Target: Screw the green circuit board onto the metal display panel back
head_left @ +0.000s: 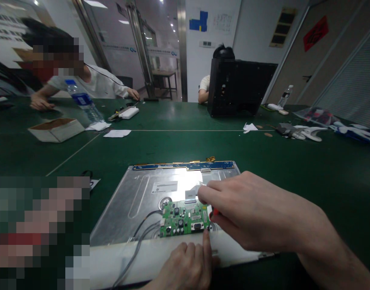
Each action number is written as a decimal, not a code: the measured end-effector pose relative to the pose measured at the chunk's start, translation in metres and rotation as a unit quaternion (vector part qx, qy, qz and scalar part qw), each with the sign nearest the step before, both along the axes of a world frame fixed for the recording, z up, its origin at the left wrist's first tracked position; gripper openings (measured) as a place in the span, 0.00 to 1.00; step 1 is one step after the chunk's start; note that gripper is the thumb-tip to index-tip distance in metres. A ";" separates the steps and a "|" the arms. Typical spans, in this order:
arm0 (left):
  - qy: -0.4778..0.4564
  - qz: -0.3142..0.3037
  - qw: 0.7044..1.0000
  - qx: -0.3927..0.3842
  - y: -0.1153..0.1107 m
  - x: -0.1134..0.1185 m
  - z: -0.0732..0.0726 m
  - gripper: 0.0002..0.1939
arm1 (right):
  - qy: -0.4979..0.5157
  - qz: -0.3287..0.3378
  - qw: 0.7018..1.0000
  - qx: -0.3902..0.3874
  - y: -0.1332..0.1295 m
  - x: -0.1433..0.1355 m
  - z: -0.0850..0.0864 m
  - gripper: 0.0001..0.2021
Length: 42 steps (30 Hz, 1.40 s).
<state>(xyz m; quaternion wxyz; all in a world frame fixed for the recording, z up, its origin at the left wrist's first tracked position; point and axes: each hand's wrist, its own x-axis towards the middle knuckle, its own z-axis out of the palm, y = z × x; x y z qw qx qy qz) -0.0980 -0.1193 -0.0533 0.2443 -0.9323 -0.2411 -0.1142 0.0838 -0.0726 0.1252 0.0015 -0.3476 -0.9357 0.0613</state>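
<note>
A flat display panel [118, 213] lies with its metal back upward in front of me, a green circuit board [180, 217] mounted on it. Grey and black cables [142, 231] run from the board's left side. My right hand [242, 209] is closed above the board's right end, around what looks like a red-handled screwdriver [215, 211]; most of it is hidden by the fingers. At the near edge, my left hand [188, 266] stretches its index finger to the board's lower right corner, other fingers curled. A flat ribbon cable [190, 195] joins the board's top side.
Across the green table [161, 141], one person sits at the left and another behind a black monitor [239, 88]. An open box [56, 131], a water bottle [84, 100] and papers [117, 133] stand or lie left; gloves [354, 131] and a grey-white tool [300, 132] lie right.
</note>
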 end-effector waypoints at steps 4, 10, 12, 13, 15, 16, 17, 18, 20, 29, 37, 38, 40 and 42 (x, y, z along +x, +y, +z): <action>-0.006 -0.004 1.000 0.006 0.000 0.000 -0.003 0.16 | 0.002 -0.017 1.000 0.003 0.001 -0.001 -0.002 0.03; 0.001 -0.001 1.000 0.009 0.000 0.001 -0.001 0.13 | 0.001 -0.007 1.000 0.004 0.000 0.000 -0.001 0.03; -0.002 -0.001 1.000 0.010 0.000 0.001 0.000 0.12 | 0.005 0.001 1.000 0.003 -0.001 0.001 0.000 0.04; -0.005 0.000 1.000 0.010 0.001 0.001 0.001 0.12 | 0.004 0.003 1.000 0.001 -0.001 0.001 0.000 0.04; -0.010 -0.001 1.000 0.006 0.001 0.002 0.001 0.13 | 0.003 0.000 1.000 -0.001 -0.001 0.000 -0.001 0.03; -0.012 0.000 1.000 0.004 0.002 0.002 0.001 0.13 | 0.002 -0.003 1.000 -0.002 0.000 0.000 -0.001 0.02; -0.015 -0.001 1.000 0.004 0.002 0.002 0.000 0.14 | 0.001 -0.008 1.000 -0.002 0.000 -0.001 -0.002 0.02; -0.017 -0.002 1.000 0.004 0.002 0.002 0.000 0.14 | 0.000 -0.012 1.000 -0.004 0.001 -0.001 -0.003 0.02; -0.021 0.000 1.000 0.004 0.002 0.002 -0.001 0.15 | -0.001 -0.022 1.000 -0.004 0.001 -0.001 -0.003 0.03; -0.017 -0.002 1.000 0.013 0.001 0.001 -0.004 0.12 | 0.012 0.007 1.000 -0.013 -0.002 0.001 0.000 0.06; -0.015 -0.005 1.000 0.012 0.001 0.001 -0.006 0.15 | 0.008 -0.027 1.000 0.009 0.002 -0.001 -0.005 0.03; -0.015 -0.004 1.000 0.013 0.001 0.001 -0.006 0.15 | 0.008 -0.029 1.000 0.005 0.002 -0.001 -0.005 0.03; -0.016 -0.004 1.000 0.013 0.001 0.001 -0.004 0.14 | 0.011 -0.024 1.000 -0.002 0.001 0.000 -0.004 0.04; -0.013 -0.004 1.000 0.010 0.002 0.001 -0.002 0.12 | 0.017 -0.006 1.000 -0.010 0.000 0.000 -0.002 0.05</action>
